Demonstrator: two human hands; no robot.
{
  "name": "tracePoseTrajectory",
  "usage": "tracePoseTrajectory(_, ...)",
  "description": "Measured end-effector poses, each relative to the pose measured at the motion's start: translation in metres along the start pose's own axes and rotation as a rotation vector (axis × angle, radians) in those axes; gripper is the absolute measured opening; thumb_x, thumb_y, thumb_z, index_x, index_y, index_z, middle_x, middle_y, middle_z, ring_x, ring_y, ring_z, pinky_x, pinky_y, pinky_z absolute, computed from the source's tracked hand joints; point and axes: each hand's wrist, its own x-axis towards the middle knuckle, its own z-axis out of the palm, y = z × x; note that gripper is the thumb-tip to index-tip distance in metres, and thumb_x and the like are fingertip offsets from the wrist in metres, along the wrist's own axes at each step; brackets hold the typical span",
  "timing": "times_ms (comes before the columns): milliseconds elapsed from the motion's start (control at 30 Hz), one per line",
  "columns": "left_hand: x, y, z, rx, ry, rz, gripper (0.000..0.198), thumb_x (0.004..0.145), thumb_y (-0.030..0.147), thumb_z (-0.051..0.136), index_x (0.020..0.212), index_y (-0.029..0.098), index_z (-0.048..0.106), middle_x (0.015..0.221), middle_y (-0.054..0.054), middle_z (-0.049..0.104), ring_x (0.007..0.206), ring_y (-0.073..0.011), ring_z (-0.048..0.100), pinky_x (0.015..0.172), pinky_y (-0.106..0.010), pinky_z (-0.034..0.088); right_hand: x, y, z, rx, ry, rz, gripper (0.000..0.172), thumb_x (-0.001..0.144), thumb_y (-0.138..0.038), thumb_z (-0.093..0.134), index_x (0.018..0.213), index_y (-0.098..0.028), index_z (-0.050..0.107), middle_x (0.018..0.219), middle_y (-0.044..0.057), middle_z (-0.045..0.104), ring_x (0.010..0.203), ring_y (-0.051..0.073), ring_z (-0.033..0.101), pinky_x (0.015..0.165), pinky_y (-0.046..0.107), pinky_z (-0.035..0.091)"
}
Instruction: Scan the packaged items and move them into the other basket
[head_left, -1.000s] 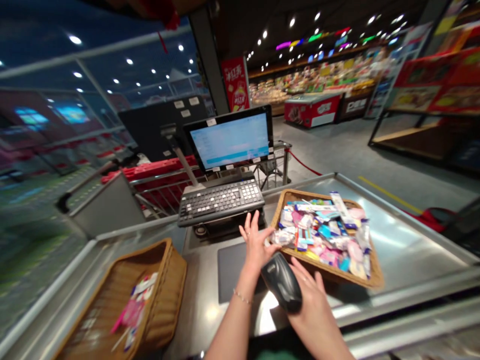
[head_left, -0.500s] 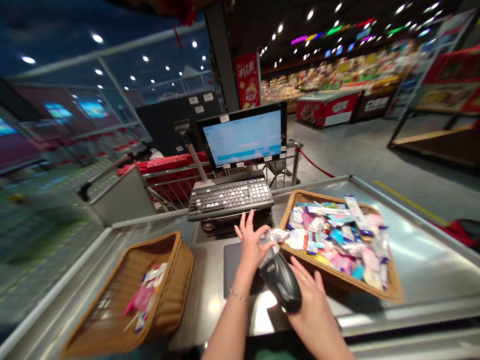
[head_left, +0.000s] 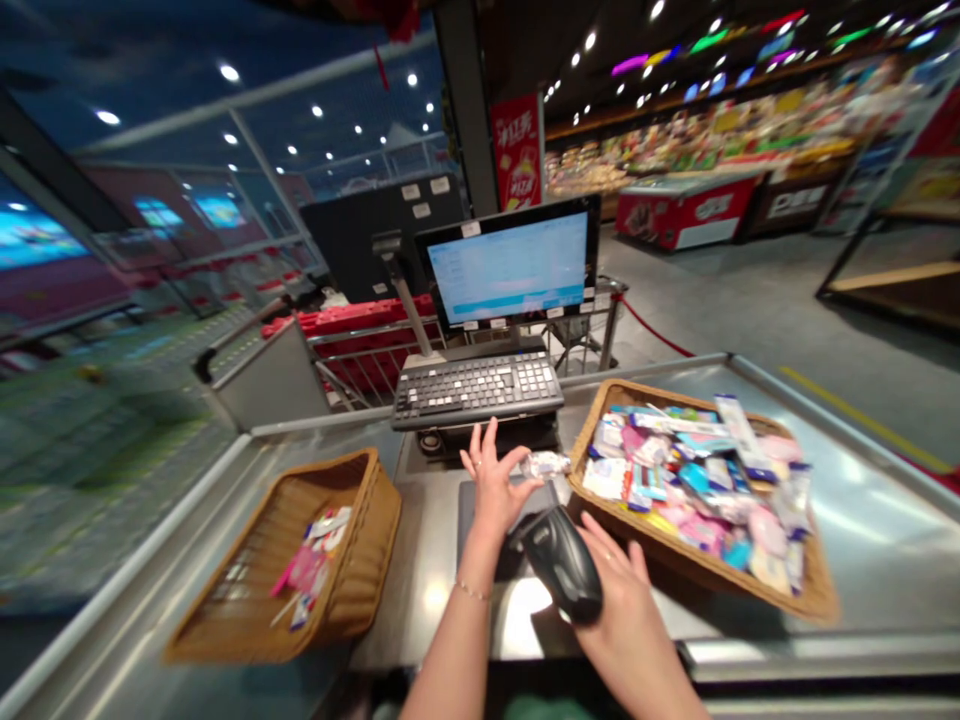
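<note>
My left hand (head_left: 491,482) is in the middle of the view, thumb and index finger pinching a small snack packet in a shiny, pale wrapper (head_left: 547,464). Print on the packet is too blurred to read. My right hand (head_left: 626,590) grips a black barcode scanner (head_left: 562,565), whose head points up and left, just below the left hand. To the right, a wicker basket (head_left: 600,410) is heaped with several wrapped sweets and snacks (head_left: 682,465). On the left, a second wicker basket (head_left: 367,540) holds a small pile of wrapped items (head_left: 311,560).
Ahead stand a keyboard (head_left: 480,388) and a lit monitor (head_left: 514,265) on the metal counter (head_left: 427,540). A dark flat pad (head_left: 466,515) lies under my hands. Beyond are a shopping trolley (head_left: 367,350), a red freezer chest (head_left: 686,210) and stocked shelves (head_left: 720,140).
The view has turned slightly left, so the baskets and monitor appear farther right. The packet in my left hand has been turned and now sits more level. My right hand keeps hold of the scanner.
</note>
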Motion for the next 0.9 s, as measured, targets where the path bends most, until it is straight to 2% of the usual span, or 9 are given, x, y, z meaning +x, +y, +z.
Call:
tracePoseTrajectory(200,-0.005,-0.009,-0.006,0.047,0.026,-0.046,0.037,0.063,0.032,0.083,0.098,0.032,0.072,0.156,-0.006,0.031,0.145,-0.0371,0.018,0.107,-0.073,0.018,0.002,0.007,0.003,-0.018,-0.066,-0.049,0.063,0.068,-0.014,0.052,0.130,-0.021,0.055,0.136,0.014,0.058,0.138,0.035,0.039,0.109,0.071,0.015)
tracePoseTrajectory(433,-0.013,-0.018,-0.016,0.059,0.042,-0.083,0.036,0.064,0.033,0.082,0.098,0.031,0.072,0.156,-0.007,0.030,0.146,-0.0366,0.016,0.107,-0.073,0.018,0.000,-0.009,0.007,-0.069,0.010,-0.086,0.061,0.068,-0.009,0.047,0.128,-0.019,0.055,0.136,0.014,0.057,0.139,0.033,0.037,0.109,0.071,0.017)
tracePoseTrajectory(567,-0.017,-0.025,-0.023,0.078,0.059,-0.110,0.036,0.064,0.032,0.082,0.098,0.031,0.072,0.156,-0.007,0.030,0.146,-0.0368,0.016,0.107,-0.072,0.018,-0.001,-0.014,0.008,-0.073,0.010,-0.104,0.061,0.067,-0.008,0.047,0.127,-0.018,0.054,0.137,0.015,0.056,0.139,0.034,0.037,0.108,0.071,0.018)
tracePoseTrajectory(800,-0.025,-0.037,-0.033,0.112,0.092,-0.168,0.038,0.062,0.029,0.083,0.099,0.032,0.072,0.155,-0.008,0.032,0.146,-0.0366,0.016,0.108,-0.071,0.016,0.002,-0.011,0.012,-0.071,-0.094,-0.127,0.056,0.071,-0.011,0.051,0.125,-0.023,0.057,0.143,0.013,0.050,0.142,0.035,0.031,0.107,0.073,0.017)
tracePoseTrajectory(900,-0.029,-0.042,-0.037,0.118,0.105,-0.187,0.038,0.062,0.028,0.083,0.098,0.032,0.072,0.155,-0.008,0.032,0.146,-0.0357,0.015,0.109,-0.071,0.015,0.003,-0.016,0.013,-0.086,-0.073,-0.131,0.054,0.070,-0.010,0.051,0.122,-0.021,0.059,0.142,0.014,0.051,0.142,0.035,0.031,0.107,0.073,0.018)
